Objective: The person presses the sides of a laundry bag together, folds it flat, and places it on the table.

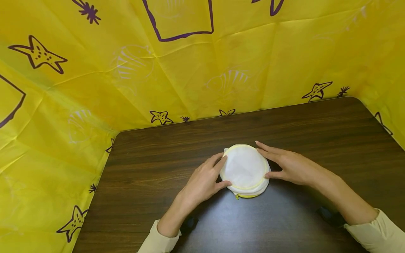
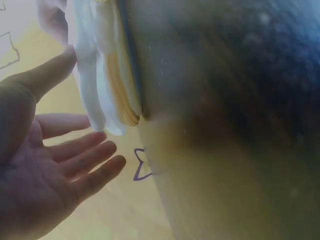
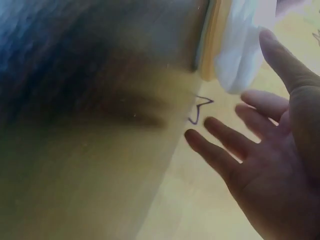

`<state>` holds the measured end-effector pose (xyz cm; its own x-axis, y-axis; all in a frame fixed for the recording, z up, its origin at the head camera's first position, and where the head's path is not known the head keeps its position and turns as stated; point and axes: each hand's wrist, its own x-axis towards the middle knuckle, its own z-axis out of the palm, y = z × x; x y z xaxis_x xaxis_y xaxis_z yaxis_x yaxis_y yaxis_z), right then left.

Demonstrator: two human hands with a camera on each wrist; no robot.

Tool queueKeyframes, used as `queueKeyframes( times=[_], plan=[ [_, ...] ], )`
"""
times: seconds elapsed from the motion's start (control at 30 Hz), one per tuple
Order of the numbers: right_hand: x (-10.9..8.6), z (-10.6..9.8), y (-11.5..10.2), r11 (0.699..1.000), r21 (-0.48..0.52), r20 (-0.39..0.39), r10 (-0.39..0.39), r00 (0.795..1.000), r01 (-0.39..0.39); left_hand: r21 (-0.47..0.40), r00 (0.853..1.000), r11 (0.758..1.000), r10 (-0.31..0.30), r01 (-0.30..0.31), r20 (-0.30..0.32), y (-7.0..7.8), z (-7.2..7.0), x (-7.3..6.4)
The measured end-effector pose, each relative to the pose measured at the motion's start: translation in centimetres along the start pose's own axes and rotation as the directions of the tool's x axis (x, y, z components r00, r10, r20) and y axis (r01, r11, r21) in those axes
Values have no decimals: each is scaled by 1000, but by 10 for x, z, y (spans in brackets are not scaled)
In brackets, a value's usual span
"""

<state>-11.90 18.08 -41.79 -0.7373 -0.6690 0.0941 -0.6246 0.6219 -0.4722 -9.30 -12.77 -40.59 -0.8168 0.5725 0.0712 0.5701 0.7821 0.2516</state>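
Note:
A round, flattened white fabric pouch (image 1: pixel 245 167) with pale yellow piping lies on the table between both hands. Its yellow zipper edge (image 1: pixel 250 196) shows along the front, with a small pull at the left end. At the pouch's left rim is my left hand (image 1: pixel 200 181), thumb and fingertips touching the edge. The right hand (image 1: pixel 294 166) is at the opposite rim, its thumb on the edge and its fingers stretched out along the far side. Both wrist views show spread, fairly straight fingers beside the stacked white layers (image 2: pixel 90 70) of the pouch.
The dark wood-grain table (image 1: pixel 152 168) has rounded far corners. Yellow cloth (image 1: pixel 190 77) printed with starfish and fish hangs behind it and at both sides. Dark devices (image 1: pixel 330 216) sit under the wrists, close over the tabletop.

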Motion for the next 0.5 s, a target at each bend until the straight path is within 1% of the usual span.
queueKeyframes(
  times=[0.1, 0.17, 0.23, 0.33, 0.5],
  plan=[
    [1, -1, -4, 999, -29, -4, -40, 999, 40, 28, 999, 998, 54, -54, 8, 1, 0, 0],
    [2, -1, -7, 997, -41, 0, -70, 998, 70, 41, 996, 995, 88, -89, 29, 2, 0, 0],
    [2, -1, -10, 995, -48, 11, -87, 996, 87, 44, 993, 993, 110, -112, 51, 3, 1, 0],
    [3, -1, -13, 994, -51, 28, -97, 995, 98, 57, 990, 990, 123, -127, 69, 4, 3, 1],
    [5, 1, -16, 991, -64, 42, -119, 992, 121, 78, 990, 989, 122, -127, 67, 6, 5, 3]
  ],
)
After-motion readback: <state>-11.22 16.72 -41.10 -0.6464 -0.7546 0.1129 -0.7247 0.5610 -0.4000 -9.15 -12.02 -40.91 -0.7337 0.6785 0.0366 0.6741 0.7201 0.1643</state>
